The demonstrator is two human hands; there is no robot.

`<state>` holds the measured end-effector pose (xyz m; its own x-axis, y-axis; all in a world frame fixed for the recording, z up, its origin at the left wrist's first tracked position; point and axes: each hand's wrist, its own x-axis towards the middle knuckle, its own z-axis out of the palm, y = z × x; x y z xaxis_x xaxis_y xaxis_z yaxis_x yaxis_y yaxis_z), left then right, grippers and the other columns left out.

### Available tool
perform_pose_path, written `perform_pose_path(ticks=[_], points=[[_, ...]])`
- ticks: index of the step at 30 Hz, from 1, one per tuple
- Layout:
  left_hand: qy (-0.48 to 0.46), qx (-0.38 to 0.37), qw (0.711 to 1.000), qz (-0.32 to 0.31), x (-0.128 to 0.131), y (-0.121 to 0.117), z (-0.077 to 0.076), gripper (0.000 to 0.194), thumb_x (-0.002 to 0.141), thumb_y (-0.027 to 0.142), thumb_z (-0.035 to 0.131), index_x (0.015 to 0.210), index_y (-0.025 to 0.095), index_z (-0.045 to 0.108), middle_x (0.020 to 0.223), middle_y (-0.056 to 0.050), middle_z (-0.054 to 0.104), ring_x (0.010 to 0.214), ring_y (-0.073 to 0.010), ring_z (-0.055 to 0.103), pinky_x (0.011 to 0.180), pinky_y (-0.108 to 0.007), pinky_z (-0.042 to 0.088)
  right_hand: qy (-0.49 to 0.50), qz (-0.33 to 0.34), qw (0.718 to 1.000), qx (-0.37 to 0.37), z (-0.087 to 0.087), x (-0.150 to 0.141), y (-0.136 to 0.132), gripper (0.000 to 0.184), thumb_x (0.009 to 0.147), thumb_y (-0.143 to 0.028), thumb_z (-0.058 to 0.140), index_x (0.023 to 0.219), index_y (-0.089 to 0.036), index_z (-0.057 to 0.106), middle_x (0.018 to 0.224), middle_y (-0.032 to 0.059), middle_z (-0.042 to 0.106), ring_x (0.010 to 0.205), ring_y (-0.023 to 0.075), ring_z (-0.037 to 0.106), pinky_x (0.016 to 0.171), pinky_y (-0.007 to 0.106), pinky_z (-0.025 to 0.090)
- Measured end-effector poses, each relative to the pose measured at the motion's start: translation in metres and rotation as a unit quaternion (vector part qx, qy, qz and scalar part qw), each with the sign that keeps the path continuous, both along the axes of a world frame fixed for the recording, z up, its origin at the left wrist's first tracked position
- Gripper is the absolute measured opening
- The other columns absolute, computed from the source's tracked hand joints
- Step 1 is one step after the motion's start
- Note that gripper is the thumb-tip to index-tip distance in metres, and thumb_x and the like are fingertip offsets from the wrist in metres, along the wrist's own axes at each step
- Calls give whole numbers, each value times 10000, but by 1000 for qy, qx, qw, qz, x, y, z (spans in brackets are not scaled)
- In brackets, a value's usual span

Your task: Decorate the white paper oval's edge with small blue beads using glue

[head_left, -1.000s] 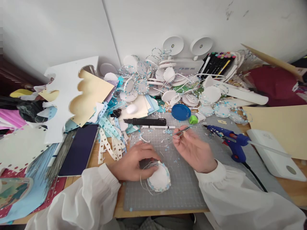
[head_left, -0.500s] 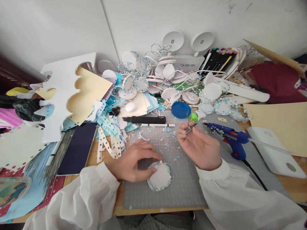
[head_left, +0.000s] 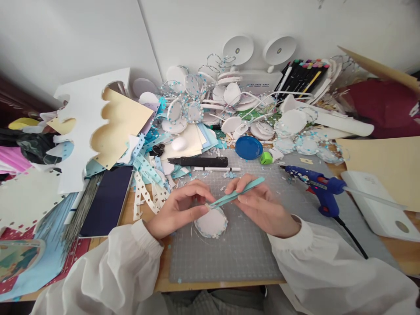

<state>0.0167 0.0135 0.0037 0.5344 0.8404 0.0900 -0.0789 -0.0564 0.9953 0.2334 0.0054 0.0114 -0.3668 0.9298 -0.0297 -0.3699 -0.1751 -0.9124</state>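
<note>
A white round disc (head_left: 211, 223), its rim dotted with small blue and white bits, is at the front of the grey cutting mat (head_left: 226, 267). My left hand (head_left: 182, 208) pinches the disc's upper left edge between thumb and fingertips. Teal tweezers (head_left: 244, 190) are gripped in my right hand (head_left: 265, 208), slanting down to the left. Their tips meet the disc's upper rim beside my left fingertips. Whether a small bit sits between the tips is too fine to tell.
At right lies a blue hot glue gun (head_left: 323, 188) with a cord. Behind the hands are a black cutter knife (head_left: 198, 162), a blue lid (head_left: 248, 147) and a green roll (head_left: 266, 158). Decorated discs (head_left: 193, 111) pile up at the back; a phone (head_left: 106, 201) lies left.
My right hand has come left and down, bringing the tweezers to the disc's rim. The disc has shifted slightly up and left with my left hand.
</note>
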Motion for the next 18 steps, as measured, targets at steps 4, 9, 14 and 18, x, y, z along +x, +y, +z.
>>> perform_pose_path(ticks=[4, 9, 14, 18], points=[[-18, -22, 1000, -13, -1, 0, -1, 190, 840, 328, 649, 924, 162, 681, 953, -75, 562, 842, -169, 513, 752, -293, 430, 16, -10, 1000, -16, -2, 0, 0, 96, 787, -296, 690, 827, -248, 618, 928, 18, 657, 854, 161, 622, 825, 366, 511], [-26, -51, 998, -23, -2, -1, 0, 225, 849, 359, 631, 940, 158, 675, 958, -80, 578, 846, -179, 536, 756, -304, 435, 4, -38, 998, -48, -2, 1, 0, 102, 780, -293, 700, 830, -233, 634, 896, 26, 670, 771, 136, 600, 742, 309, 526], [-37, -77, 996, -31, 0, -1, 1, 246, 851, 377, 625, 946, 153, 666, 947, -84, 604, 872, -198, 570, 789, -327, 461, -15, -42, 998, -50, 1, -1, 1, 169, 758, -348, 724, 821, -221, 632, 858, 27, 671, 717, 130, 597, 678, 292, 537], [-48, -97, 993, -46, 1, -2, 1, 236, 839, 354, 649, 961, 152, 660, 945, -80, 625, 860, -190, 583, 765, -313, 469, -20, -39, 998, -49, 1, -2, 0, 179, 768, -360, 724, 828, -228, 619, 854, 18, 670, 702, 119, 596, 668, 282, 541]])
